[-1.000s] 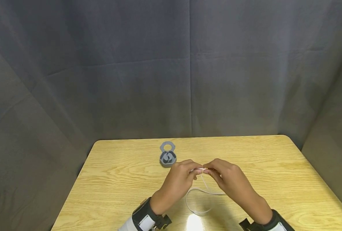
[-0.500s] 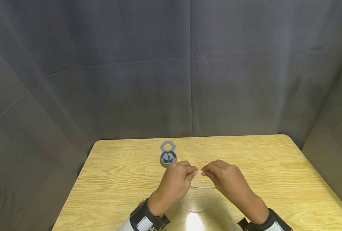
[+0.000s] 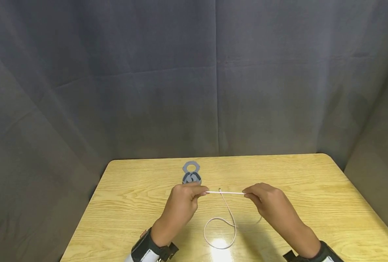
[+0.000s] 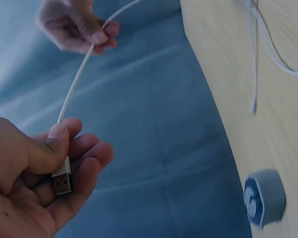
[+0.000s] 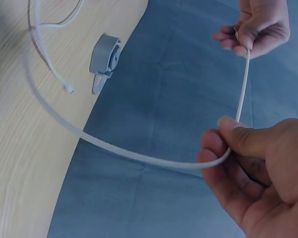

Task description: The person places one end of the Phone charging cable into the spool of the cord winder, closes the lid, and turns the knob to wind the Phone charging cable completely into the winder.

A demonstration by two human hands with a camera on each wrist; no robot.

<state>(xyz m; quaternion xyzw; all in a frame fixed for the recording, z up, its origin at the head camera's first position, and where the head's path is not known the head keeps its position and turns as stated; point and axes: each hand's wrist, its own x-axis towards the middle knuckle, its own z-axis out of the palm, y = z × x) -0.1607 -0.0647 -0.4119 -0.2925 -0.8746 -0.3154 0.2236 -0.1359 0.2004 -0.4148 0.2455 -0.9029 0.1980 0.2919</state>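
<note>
- In the head view, the left hand [image 3: 177,209] hides the near side of the gray case [image 3: 192,177]; its inner parts are too small for me to make out.
- The left thumb [image 4: 50,148] covers the rear of the USB plug [image 4: 62,181].
- Part of the white cable [image 3: 231,193] is hidden behind the right hand [image 3: 279,209], and the left wrist view's top edge cuts it off.
- The cable's loose tip [image 4: 253,106] is blurred, so I can't tell its type.
- The head view's bottom edge crops the right wristband [image 3: 323,252] and the bench [image 3: 135,198].
- The curtain [image 3: 148,98] runs out of frame overhead.
</note>
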